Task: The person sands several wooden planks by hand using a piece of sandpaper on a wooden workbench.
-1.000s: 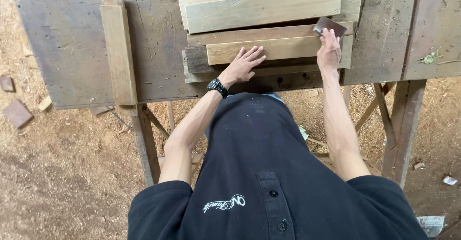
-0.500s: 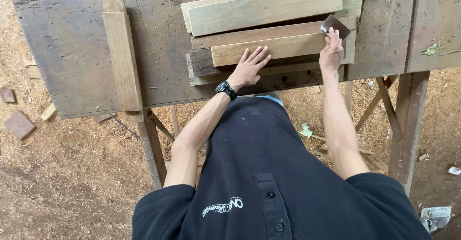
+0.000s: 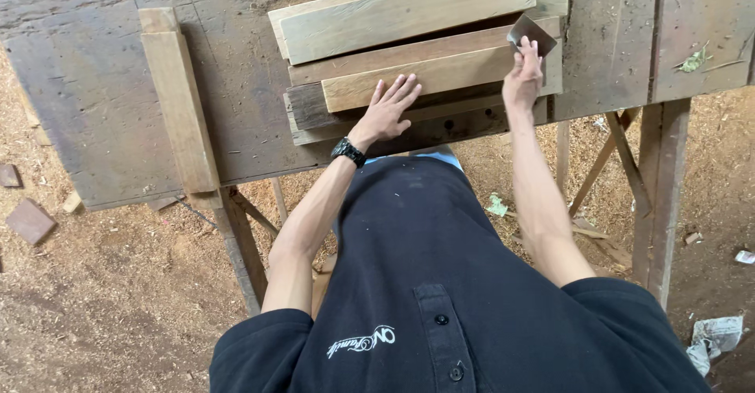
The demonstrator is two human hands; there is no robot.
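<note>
Left hand (image 3: 387, 112) lies flat, fingers spread, on a pale plank (image 3: 440, 78) in the board stack at the desk's (image 3: 102, 86) 1 o'clock. Right hand (image 3: 524, 78), grip pinched on a small dark metal scraper (image 3: 532, 33), meets that plank's right end. A separate board (image 3: 179, 102) lies at 10 o'clock.
</note>
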